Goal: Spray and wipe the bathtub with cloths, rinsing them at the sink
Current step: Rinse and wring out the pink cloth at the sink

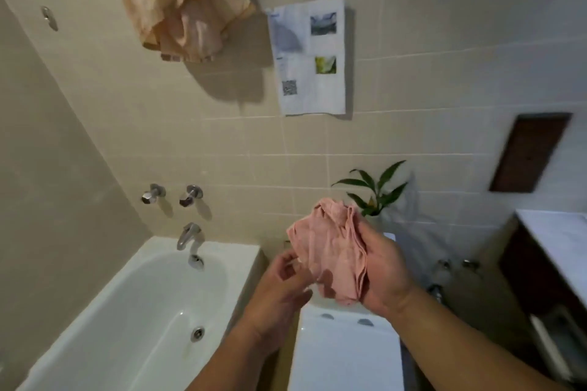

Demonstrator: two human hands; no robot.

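Observation:
A crumpled pink cloth [330, 251] is held up in front of me, above the toilet cistern. My right hand [382, 273] grips its right side, thumb over the folds. My left hand [279, 289] is beside the cloth's lower left edge with fingers loosely curled; whether it touches the cloth I cannot tell. The white bathtub [95, 311] lies at the lower left with its spout [189, 240], two wall taps [171, 195] and a drain [197, 333].
A white toilet cistern [346, 349] stands right below my hands. A peach towel [178, 3] hangs high on the tiled wall beside a paper notice [309, 57]. A green plant [378, 190] sits behind the cloth. A dark vanity with a pale top [559, 241] is at the right.

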